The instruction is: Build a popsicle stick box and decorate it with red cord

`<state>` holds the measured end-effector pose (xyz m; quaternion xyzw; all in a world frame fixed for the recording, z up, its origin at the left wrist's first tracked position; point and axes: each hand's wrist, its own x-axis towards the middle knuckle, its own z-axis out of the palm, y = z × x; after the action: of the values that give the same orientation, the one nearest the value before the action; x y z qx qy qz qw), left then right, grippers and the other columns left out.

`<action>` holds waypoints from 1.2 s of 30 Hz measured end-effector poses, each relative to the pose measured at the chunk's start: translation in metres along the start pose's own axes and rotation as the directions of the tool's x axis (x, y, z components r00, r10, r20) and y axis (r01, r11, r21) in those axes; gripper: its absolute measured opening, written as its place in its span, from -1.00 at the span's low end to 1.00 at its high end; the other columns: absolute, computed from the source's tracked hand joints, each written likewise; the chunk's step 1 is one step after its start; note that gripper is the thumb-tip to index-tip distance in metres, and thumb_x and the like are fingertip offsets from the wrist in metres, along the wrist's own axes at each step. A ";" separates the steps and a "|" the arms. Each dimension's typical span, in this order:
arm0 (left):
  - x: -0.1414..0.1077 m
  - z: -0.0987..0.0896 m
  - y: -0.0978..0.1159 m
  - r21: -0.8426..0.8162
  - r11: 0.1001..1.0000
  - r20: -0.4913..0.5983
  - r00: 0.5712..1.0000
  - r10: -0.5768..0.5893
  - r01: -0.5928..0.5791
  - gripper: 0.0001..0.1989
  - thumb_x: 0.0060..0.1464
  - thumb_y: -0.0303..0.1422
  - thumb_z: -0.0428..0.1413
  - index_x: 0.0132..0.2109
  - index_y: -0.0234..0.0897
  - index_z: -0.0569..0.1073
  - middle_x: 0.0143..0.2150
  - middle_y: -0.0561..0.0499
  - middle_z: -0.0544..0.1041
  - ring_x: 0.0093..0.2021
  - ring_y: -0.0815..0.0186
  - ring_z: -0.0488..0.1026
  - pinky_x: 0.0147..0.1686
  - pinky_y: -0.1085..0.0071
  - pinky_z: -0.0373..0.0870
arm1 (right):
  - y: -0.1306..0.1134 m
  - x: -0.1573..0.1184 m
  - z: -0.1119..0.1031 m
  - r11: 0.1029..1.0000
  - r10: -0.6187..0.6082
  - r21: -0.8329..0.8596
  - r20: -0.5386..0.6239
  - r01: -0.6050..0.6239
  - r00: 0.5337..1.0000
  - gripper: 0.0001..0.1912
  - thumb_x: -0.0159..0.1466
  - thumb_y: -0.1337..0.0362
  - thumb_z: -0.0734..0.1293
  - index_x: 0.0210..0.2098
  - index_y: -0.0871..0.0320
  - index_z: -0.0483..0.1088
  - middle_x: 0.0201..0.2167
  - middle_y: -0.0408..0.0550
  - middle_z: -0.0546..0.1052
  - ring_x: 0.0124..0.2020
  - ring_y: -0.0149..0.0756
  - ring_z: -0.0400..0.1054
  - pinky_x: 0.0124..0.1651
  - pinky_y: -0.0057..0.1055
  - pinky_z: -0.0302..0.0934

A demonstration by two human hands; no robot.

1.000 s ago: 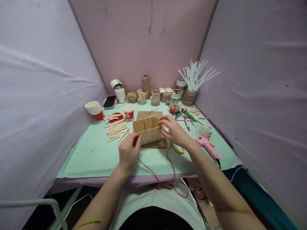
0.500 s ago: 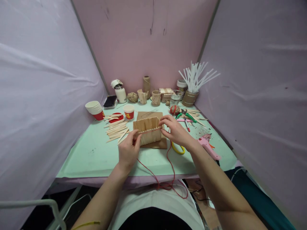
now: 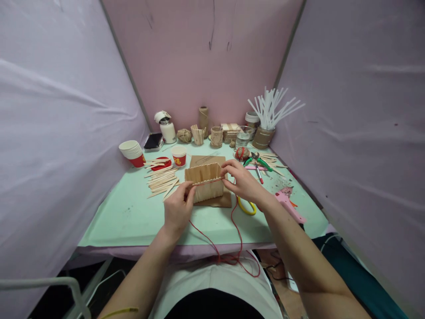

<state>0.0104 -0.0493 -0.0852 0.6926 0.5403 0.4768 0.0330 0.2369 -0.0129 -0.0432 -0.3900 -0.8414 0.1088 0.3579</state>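
Observation:
A small open box of wooden craft sticks (image 3: pixel 208 190) stands on a piece of cardboard (image 3: pixel 222 203) in front of me. Red yarn (image 3: pixel 237 226) stretches along the box's near top edge; its loose ends hang from both hands down to my lap. At the box's left front corner, my left hand (image 3: pixel 179 206) pinches the yarn against the edge, thumb and forefinger together. My right hand (image 3: pixel 241 180) is closed on the yarn at the right front corner, its fingertips on the rim. Yellow scissor handles (image 3: pixel 247 208) show under my right forearm.
Loose craft sticks (image 3: pixel 161 181) lie left, near a stack of paper cups (image 3: pixel 132 153) and a single cup (image 3: pixel 179 156). To the right are green-handled pliers (image 3: pixel 260 161), a yarn ball (image 3: pixel 242 153) and a pink glue gun (image 3: pixel 289 206). White sticks (image 3: pixel 274 106) fill a pot behind.
Both hands stay at the box's front corners with the yarn held along the edge. Only a very slight shift of the whole view shows.

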 end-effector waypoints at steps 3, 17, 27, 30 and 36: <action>0.000 0.000 0.000 -0.014 1.000 0.009 1.000 0.000 0.001 -0.85 0.18 -0.31 0.09 -0.15 -0.25 0.48 -0.37 0.06 0.58 -0.43 0.40 0.48 -0.35 0.50 0.34 | 0.000 0.000 0.000 1.000 -0.004 0.005 0.000 0.004 1.000 -0.85 0.20 0.47 0.22 -0.31 0.10 0.30 -0.10 0.02 0.35 -0.04 -0.19 0.29 0.04 -0.20 0.21; 0.000 0.001 -0.001 -0.025 1.000 0.008 1.000 0.008 -0.007 -0.86 0.18 -0.32 0.09 -0.15 -0.25 0.48 -0.34 0.04 0.59 -0.41 0.38 0.49 -0.33 0.49 0.36 | -0.002 0.003 0.003 1.000 0.009 -0.011 -0.001 -0.009 1.000 -0.87 0.17 0.45 0.25 -0.32 0.10 0.31 -0.06 0.03 0.34 0.01 -0.16 0.27 0.08 -0.18 0.19; 0.001 -0.002 0.002 -0.026 1.000 0.027 1.000 -0.006 0.007 -0.85 0.18 -0.31 0.08 -0.16 -0.25 0.49 -0.35 0.04 0.59 -0.41 0.39 0.49 -0.33 0.49 0.37 | -0.005 0.004 0.009 1.000 -0.001 -0.031 -0.020 0.000 1.000 -0.91 0.17 0.41 0.27 -0.34 0.10 0.33 -0.07 0.04 0.35 0.01 -0.13 0.26 0.09 -0.14 0.17; 0.000 -0.002 0.001 -0.030 1.000 0.024 1.000 0.000 0.001 -0.85 0.19 -0.31 0.08 -0.15 -0.25 0.48 -0.34 0.03 0.59 -0.41 0.38 0.49 -0.32 0.49 0.37 | -0.006 0.005 0.010 0.999 -0.010 -0.050 -0.040 0.008 0.999 -0.88 0.14 0.40 0.30 -0.31 0.09 0.35 -0.06 0.03 0.35 0.02 -0.10 0.23 0.10 -0.10 0.16; 0.000 -0.002 0.001 -0.028 1.000 0.029 1.000 -0.010 0.011 -0.85 0.19 -0.32 0.08 -0.15 -0.25 0.48 -0.34 0.04 0.58 -0.42 0.39 0.49 -0.34 0.50 0.34 | -0.007 0.007 0.011 0.996 -0.020 -0.087 -0.035 0.017 0.999 -0.91 0.16 0.40 0.31 -0.34 0.10 0.36 -0.06 0.05 0.37 0.01 -0.08 0.21 0.09 -0.08 0.16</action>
<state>0.0096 -0.0503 -0.0834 0.6960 0.5367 0.4741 0.0528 0.2226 -0.0117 -0.0445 -0.3992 -0.8425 0.0618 0.3564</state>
